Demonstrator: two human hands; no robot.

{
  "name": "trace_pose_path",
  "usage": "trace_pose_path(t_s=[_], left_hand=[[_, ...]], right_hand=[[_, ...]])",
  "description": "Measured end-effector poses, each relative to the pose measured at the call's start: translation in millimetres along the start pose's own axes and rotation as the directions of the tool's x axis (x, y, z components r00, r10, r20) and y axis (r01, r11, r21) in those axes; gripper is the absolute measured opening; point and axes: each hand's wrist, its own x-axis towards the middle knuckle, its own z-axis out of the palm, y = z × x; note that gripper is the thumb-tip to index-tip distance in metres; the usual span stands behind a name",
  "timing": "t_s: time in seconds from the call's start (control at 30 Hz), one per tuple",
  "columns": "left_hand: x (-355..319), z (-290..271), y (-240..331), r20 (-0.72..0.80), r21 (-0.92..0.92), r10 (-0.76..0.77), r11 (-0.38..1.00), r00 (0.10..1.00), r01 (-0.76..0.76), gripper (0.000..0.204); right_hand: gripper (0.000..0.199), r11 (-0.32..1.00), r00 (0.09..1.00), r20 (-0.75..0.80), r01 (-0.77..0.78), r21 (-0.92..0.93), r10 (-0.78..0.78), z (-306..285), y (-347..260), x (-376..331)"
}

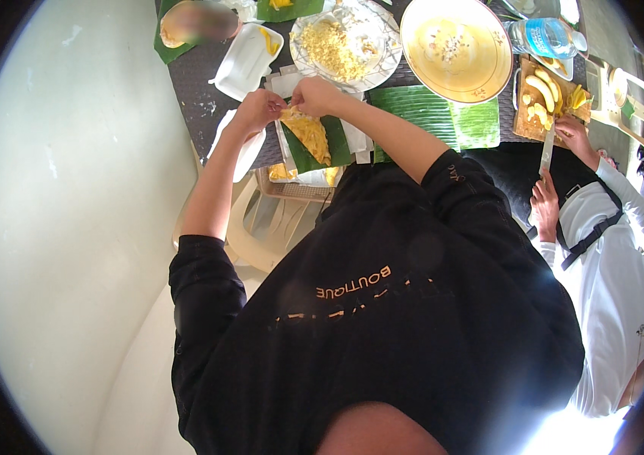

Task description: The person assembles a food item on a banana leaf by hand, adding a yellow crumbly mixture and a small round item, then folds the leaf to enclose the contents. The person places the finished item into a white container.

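Observation:
My left hand (258, 111) and my right hand (314, 95) meet over a strip of green banana leaf (320, 153) that carries a yellow, lumpy food filling (310, 133). Both hands pinch the far end of that filling and leaf with closed fingers. The leaf lies on white paper sheets (352, 136) at the near edge of a dark table (193, 83). Just beyond my hands stands a patterned plate of grated yellow-white shreds (341, 45).
A large yellow bowl (454, 45) and more banana leaf (432, 114) lie to the right. White trays (246, 61) sit at the left. At the right a person in white (610, 265) holds a knife (546, 152) by a wooden board with bananas (545, 95); a water bottle (545, 36) lies behind.

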Motion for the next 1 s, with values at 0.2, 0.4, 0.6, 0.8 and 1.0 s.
trace_pose_path(t_s=[0.2, 0.4, 0.6, 0.8, 1.0], left_hand=[[-0.8, -1.6, 0.8, 0.013, 0.014, -0.012, 1.0, 1.0, 0.012, 0.021], [0.4, -2.9, 3.9, 0.042, 0.001, -0.017, 1.0, 0.999, 0.017, 0.022], [4.8, 0.8, -6.6, 0.038, -0.033, -0.026, 0.999, 0.999, 0.027, 0.023], [6.6, -0.2, -8.7, 0.074, -0.088, -0.025, 0.996, 0.997, 0.032, 0.019], [13.3, 1.0, -15.8, 0.09, -0.078, 0.002, 0.997, 0.996, 0.005, 0.018]], right_hand=[[0.018, 0.999, 0.999, 0.002, 0.039, -0.018, -0.039, 1.0, -0.9, 1.2], [0.018, 1.0, 1.0, -0.006, 0.015, 0.001, -0.015, -1.5, -2.2, 0.7], [0.018, 0.998, 0.999, 0.004, 0.047, 0.032, -0.048, -3.4, -1.6, 3.8], [0.018, 0.998, 0.998, -0.003, 0.065, -0.007, -0.065, -1.9, 1.3, 2.9], [0.018, 0.996, 0.997, 0.007, 0.079, -0.028, -0.079, 3.1, 2.2, 5.8]])
